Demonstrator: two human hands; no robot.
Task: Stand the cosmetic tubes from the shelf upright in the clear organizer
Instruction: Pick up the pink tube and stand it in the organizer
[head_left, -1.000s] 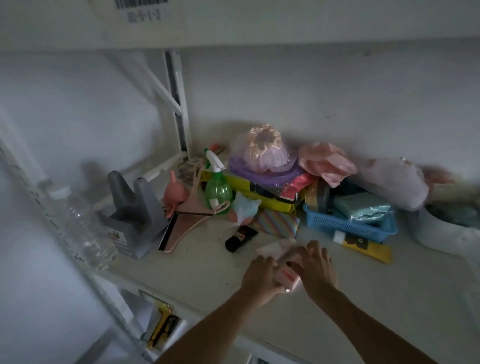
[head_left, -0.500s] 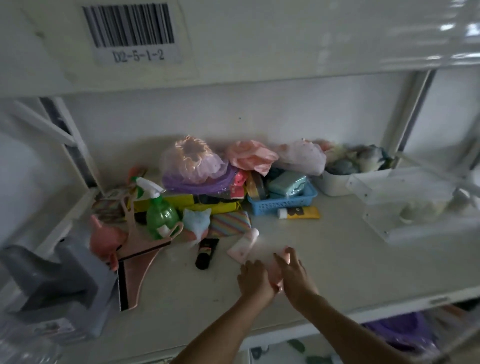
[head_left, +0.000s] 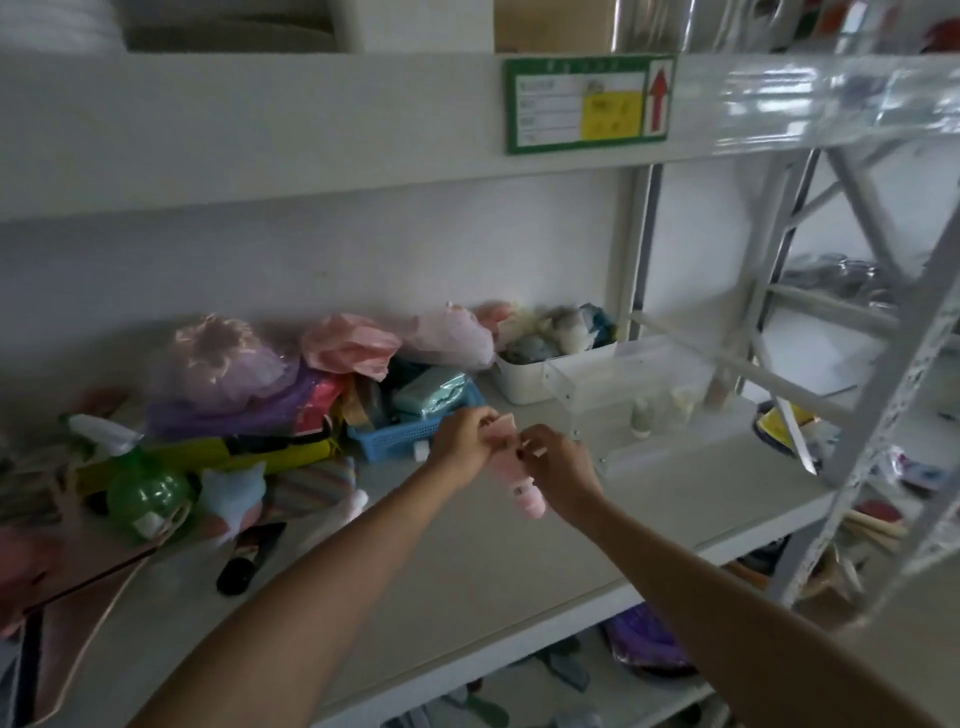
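A pink cosmetic tube is lifted above the shelf, its cap end pointing down toward me. My left hand pinches its flat upper end and my right hand grips its middle. A black tube lies flat on the shelf at the left. A white tube lies partly hidden behind my left arm. The clear organizer stands to the right of my hands, with small pale bottles seen through its front wall.
Along the back wall sit a blue basket, a white bin, plastic-wrapped bundles and a green spray bottle. A grey shelf upright with cross braces stands at the right. Shelf surface lies under my arms.
Both hands have raised the pink tube off the shelf and carried it rightward. The view has swung right, bringing the clear organizer closer.
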